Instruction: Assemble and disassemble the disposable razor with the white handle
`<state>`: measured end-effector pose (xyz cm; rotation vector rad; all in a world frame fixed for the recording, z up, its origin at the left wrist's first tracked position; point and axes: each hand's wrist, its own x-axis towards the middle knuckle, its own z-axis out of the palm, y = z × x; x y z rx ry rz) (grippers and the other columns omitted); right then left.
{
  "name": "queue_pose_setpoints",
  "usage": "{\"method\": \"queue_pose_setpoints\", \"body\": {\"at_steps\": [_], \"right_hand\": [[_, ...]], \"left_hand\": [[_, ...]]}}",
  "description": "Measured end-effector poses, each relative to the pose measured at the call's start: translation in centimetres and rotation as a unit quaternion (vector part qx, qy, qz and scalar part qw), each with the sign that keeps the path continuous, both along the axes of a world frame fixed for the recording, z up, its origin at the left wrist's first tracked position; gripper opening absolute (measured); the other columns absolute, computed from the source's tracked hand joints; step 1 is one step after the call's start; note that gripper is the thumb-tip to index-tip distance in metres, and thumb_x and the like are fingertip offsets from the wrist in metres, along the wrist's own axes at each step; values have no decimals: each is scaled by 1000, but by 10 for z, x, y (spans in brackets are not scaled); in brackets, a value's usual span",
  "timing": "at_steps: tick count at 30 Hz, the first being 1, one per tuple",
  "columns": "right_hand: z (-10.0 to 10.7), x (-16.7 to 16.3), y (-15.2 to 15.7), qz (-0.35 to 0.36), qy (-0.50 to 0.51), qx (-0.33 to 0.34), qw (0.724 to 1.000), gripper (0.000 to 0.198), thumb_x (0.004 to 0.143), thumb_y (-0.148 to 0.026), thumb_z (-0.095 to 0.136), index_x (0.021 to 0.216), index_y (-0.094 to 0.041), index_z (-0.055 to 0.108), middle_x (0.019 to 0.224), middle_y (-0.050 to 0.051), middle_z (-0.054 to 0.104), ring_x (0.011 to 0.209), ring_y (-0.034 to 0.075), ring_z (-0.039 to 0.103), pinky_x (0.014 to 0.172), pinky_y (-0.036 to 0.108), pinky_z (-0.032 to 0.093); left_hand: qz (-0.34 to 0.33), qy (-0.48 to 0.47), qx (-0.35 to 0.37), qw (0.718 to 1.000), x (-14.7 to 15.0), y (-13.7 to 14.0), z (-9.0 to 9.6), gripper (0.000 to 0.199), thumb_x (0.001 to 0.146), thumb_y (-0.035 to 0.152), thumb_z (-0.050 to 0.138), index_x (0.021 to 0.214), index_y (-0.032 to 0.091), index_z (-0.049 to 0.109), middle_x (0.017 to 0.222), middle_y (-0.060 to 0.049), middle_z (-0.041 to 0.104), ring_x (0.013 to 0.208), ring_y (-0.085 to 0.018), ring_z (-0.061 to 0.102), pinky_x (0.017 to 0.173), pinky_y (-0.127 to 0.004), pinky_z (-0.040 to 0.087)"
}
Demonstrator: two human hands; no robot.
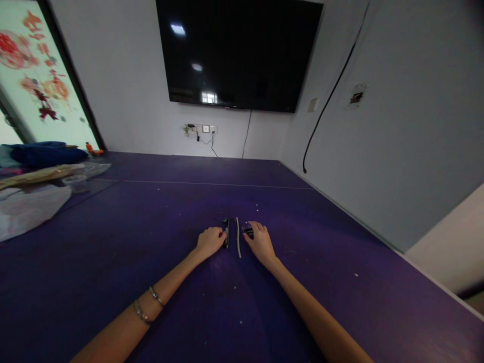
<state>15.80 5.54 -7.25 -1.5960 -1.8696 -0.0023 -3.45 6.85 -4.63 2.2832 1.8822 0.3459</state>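
My left hand (pixel 212 240) is closed on a slim black handle with a short crosswise head, which looks like a razor (pixel 227 235). It stands roughly lengthwise away from me on the purple surface. Between my hands lies a thin, slightly curved pale grey stick (pixel 238 239), touched by neither hand. My right hand (pixel 261 241) has its thumb and fingers around a small black object (pixel 248 232) with fine lighter lines. Its kind is too small to make out, and my fingers cover part of it.
The purple tabletop (pixel 159 262) spreads widely around my hands, with small white specks. At the far left lie dark blue folded cloth (pixel 45 154) and clear plastic bags (pixel 34 209). A black cable (pixel 328 101) hangs by the right wall. A television (pixel 238 55) hangs at the back.
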Motion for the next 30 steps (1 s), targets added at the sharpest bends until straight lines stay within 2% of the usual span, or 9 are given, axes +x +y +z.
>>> {"method": "queue_pose_setpoints", "body": {"at_steps": [6, 15, 24, 27, 30], "right_hand": [[-2, -1, 4, 7, -19, -54, 998, 48, 79, -34, 58, 123, -16, 54, 121, 16, 56, 108, 31, 50, 87, 43, 42], [-5, 12, 14, 76, 23, -54, 995, 50, 74, -36, 63, 120, -16, 56, 113, 14, 60, 106, 27, 54, 89, 40, 42], [5, 30, 22, 212, 55, -84, 972, 58, 69, -30, 67, 123, -17, 52, 117, 13, 56, 99, 21, 56, 87, 37, 45], [11, 35, 24, 245, 61, -108, 961, 61, 68, -28, 67, 126, -19, 50, 122, 12, 53, 92, 19, 57, 83, 35, 47], [13, 40, 27, 247, 59, -136, 958, 60, 68, -23, 66, 126, -18, 50, 116, 10, 58, 79, 15, 58, 78, 32, 49]], "left_hand": [[3, 5, 0, 1000, 0, -1, 0, 37, 88, 39, 35, 82, 20, 66, 86, -7, 68, 81, -21, 63, 68, -29, 44], [-1, 13, 6, 1000, 0, -1, -1, 36, 87, 38, 35, 84, 20, 66, 88, -7, 69, 82, -21, 63, 68, -29, 44], [-3, 14, 11, 1000, -1, -2, -3, 36, 87, 38, 35, 82, 21, 67, 86, -6, 69, 80, -22, 64, 67, -30, 45], [1, 15, 8, 1000, 0, -3, -2, 37, 88, 38, 34, 84, 21, 67, 86, -7, 69, 81, -21, 64, 70, -30, 45], [4, 15, 3, 1000, 1, -4, -1, 37, 88, 38, 34, 84, 21, 67, 86, -7, 69, 81, -21, 64, 71, -30, 45]]}}
